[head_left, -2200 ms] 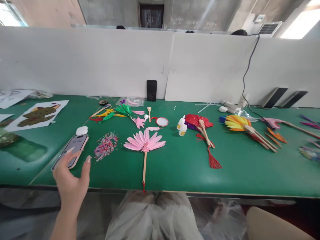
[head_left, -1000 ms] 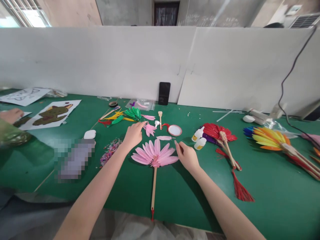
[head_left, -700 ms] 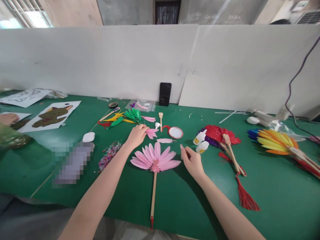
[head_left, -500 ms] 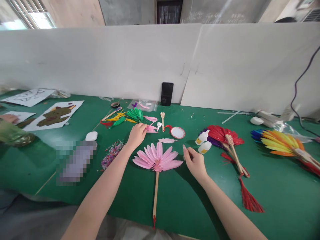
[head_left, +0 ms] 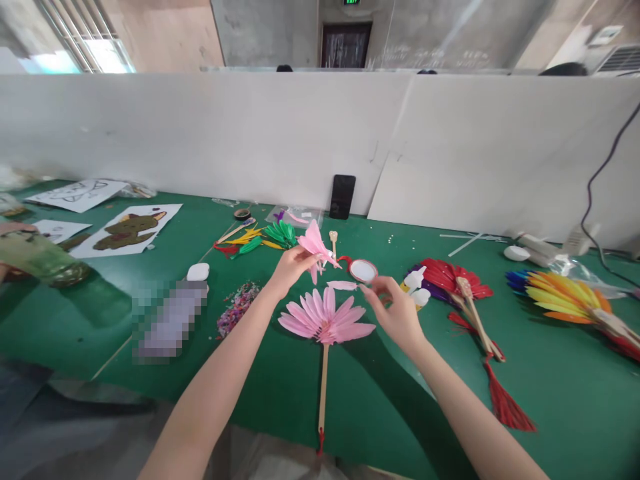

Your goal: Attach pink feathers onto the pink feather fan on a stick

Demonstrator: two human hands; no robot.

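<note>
Several pink feathers (head_left: pixel 313 239) are raised above the table, pinched between the thumb and fingers of my left hand (head_left: pixel 294 268). My right hand (head_left: pixel 397 308) has its fingers closed at the quill end of a single pink feather (head_left: pixel 342 285), which lies just above the fan. Between my forearms lies a pink feather fan (head_left: pixel 327 319) with its feathers spread and a wooden handle (head_left: pixel 323 390) pointing toward me. A round white-centred lid with a red rim (head_left: pixel 363 270) sits beyond my right fingertips. Two white glue bottles (head_left: pixel 414 279) stand close behind that hand, partly hidden by it.
Red and purple feather fans (head_left: pixel 457 279) lie at right, beside a yellow-orange-blue fan (head_left: pixel 570 293). Colourful sequins (head_left: pixel 237 310) are heaped left of the fan. A phone (head_left: pixel 343 197) leans on the white board (head_left: pixel 225 140). Another person's sleeve (head_left: pixel 40 257) reaches in from the left.
My left hand has lifted pink feathers off the table. My right hand has moved in to the single feather's quill. The view has tilted slightly up and shifted left.
</note>
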